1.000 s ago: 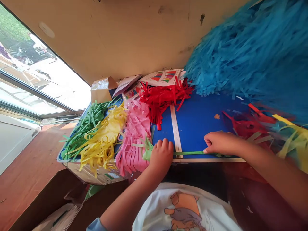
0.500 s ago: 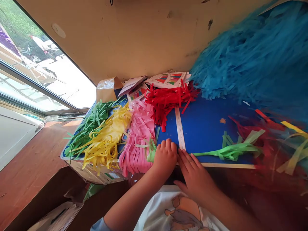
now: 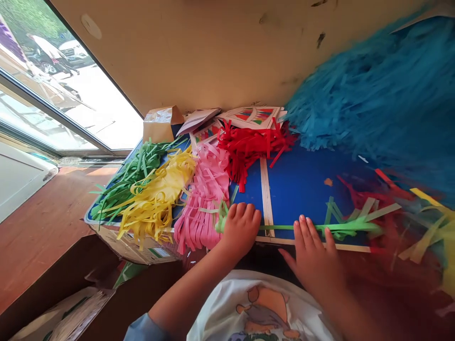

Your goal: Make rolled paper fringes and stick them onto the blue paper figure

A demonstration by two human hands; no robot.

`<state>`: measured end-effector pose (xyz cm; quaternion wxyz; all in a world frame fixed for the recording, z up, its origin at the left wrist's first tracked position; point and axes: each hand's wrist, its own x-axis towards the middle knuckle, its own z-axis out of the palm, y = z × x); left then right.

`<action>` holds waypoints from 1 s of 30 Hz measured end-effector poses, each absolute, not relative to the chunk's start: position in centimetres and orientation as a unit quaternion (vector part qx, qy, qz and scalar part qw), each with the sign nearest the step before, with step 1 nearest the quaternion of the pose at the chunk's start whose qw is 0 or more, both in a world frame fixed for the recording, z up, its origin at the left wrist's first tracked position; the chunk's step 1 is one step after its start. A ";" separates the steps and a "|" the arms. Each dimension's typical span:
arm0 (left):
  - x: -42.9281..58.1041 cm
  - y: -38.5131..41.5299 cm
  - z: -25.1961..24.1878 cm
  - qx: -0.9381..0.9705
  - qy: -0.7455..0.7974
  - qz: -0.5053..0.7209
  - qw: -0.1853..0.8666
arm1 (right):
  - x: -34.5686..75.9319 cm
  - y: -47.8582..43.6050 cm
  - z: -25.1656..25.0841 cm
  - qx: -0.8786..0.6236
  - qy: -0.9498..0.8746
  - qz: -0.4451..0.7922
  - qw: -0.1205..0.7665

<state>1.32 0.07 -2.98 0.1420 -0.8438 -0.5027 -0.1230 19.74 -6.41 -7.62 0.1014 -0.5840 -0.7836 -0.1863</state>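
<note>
My left hand [image 3: 241,229] is curled shut on the end of a bundle of light green paper strips [image 3: 341,226] at the near edge of a blue board [image 3: 302,182]. The strips run rightward along that edge. My right hand [image 3: 314,253] lies flat on them with fingers stretched out, just right of the pale wooden divider [image 3: 266,189].
Piles of cut paper strips lie on the board: dark green [image 3: 131,175], yellow [image 3: 156,196], pink [image 3: 206,194] and red [image 3: 249,144]. A big heap of blue strips [image 3: 373,94] fills the right. Mixed strips [image 3: 426,222] lie far right. A brown bag [image 3: 161,123] and printed cards [image 3: 254,115] stand behind. Open cardboard boxes [image 3: 71,303] sit lower left.
My right hand slid left along the green strips to my left hand, then moved right again, now lying flat on them. My left hand kept its grip.
</note>
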 end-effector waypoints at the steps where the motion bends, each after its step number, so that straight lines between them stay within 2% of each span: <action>1: 1.3 0.0 -2.7 -0.832 -0.512 -0.162 0.141 | 19.5 -6.5 -7.8 -0.592 -0.776 -0.193 0.106; 4: 2.0 -0.6 -2.4 -0.841 -0.474 -0.236 0.108 | 19.1 -6.7 -8.4 -0.607 -0.761 -0.202 0.108; 8: 3.9 -1.8 -4.1 -0.941 -0.276 -0.178 0.087 | 19.6 -7.0 -8.6 -0.593 -0.765 -0.226 0.114; 14: 4.0 -3.3 -7.1 -0.933 -0.286 -0.199 0.091 | 21.0 -7.8 -7.4 -0.592 -0.763 -0.231 0.114; 20: 3.4 -3.6 -7.1 -0.918 -0.267 -0.287 0.058 | 21.9 -8.5 -6.3 -0.539 -0.789 -0.237 0.174; 25: 3.6 -3.8 -6.7 -0.912 -0.280 -0.298 0.023 | 20.5 -9.4 -6.0 -0.586 -0.755 -0.194 0.222; 30: 4.0 -4.6 -5.6 -0.855 -0.289 -0.429 -0.024 | 19.6 -11.1 -4.1 -0.610 -0.734 -0.143 0.262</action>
